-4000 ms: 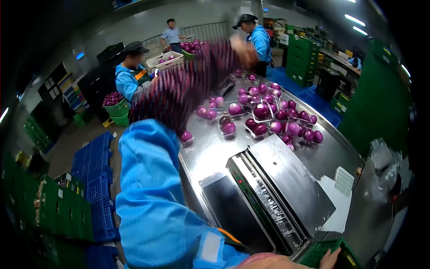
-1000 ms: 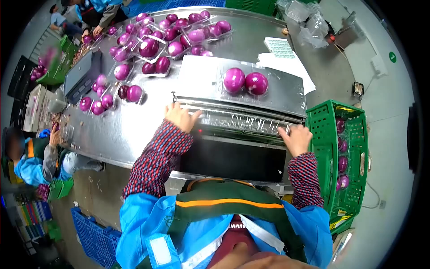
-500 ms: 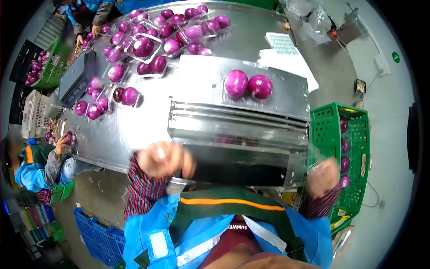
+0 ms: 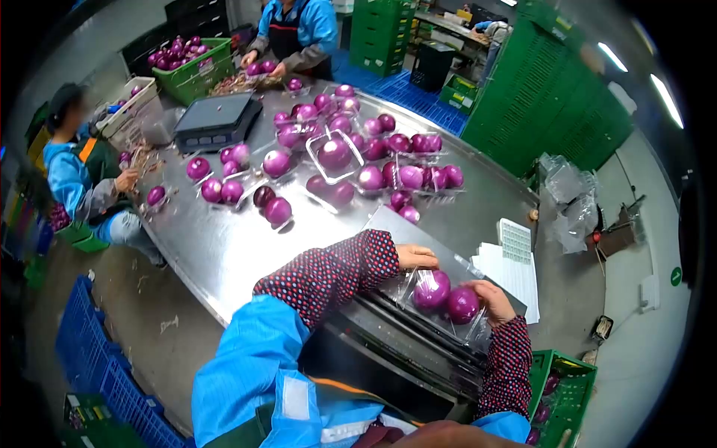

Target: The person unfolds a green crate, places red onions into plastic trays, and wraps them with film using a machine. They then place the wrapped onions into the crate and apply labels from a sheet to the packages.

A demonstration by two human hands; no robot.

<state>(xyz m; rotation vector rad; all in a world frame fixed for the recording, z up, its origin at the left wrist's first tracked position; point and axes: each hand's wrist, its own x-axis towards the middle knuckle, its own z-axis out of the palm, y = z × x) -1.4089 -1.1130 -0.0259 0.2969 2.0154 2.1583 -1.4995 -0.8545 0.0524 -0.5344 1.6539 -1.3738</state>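
Observation:
A clear tray of two red onions [image 4: 432, 290] sits at the top of the metal wrapping machine [image 4: 392, 216], over its dark rollers. Shiny clear film shows around the onions. My left hand [image 4: 416, 257] grips the far left side of the pack, its fingers close together and their tips partly hidden. Around the right side of the pack curl the fingers of my right hand [image 4: 489, 300], beside the right onion. The black front plate [image 4: 351, 362] of the machine lies below, partly covered by my left sleeve.
Trays of red onions [image 4: 373, 177] crowd the steel table [image 4: 202, 261], near a scale [image 4: 216, 119]. White label sheets [image 4: 508, 265] lie right of the machine. A green crate [image 4: 564, 373] with onions stands lower right. Two people work at the table's left and far sides.
My hands have moved from the machine's near edge up to the onion pack and now grip its sides. The pack is nearer the rollers. The view has turned and lifted.

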